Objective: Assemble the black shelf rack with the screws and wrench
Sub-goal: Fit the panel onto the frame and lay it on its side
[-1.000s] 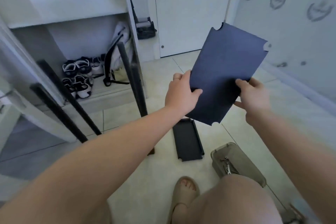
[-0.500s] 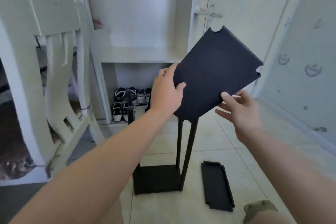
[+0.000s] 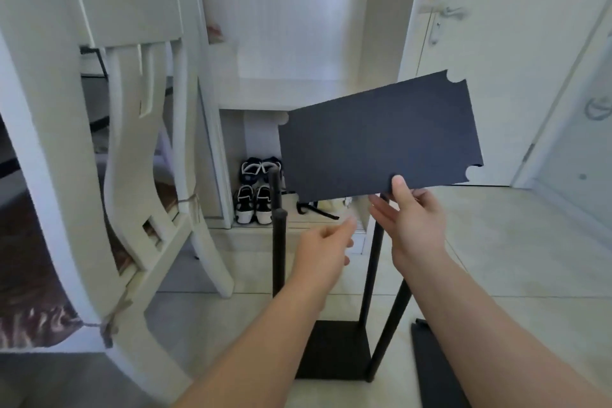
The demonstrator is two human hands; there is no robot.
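L hand (image 3: 326, 243) now off shelf panel (image 3: 377, 139), fingers loose, R hand (image 3: 412, 212) pinching bottom edge, panel rotated horiz.

The rack (image 3: 334, 351) stands on the floor (image 3: 496, 258); chair (image 3: 43, 109) left of it, panel (image 3: 433, 374) lying right of it, shoes (image 3: 253, 205) behind, shelf (image 3: 381, 139) above.

Dark navy shelf panel (image 3: 381, 139), white chair (image 3: 66, 109)
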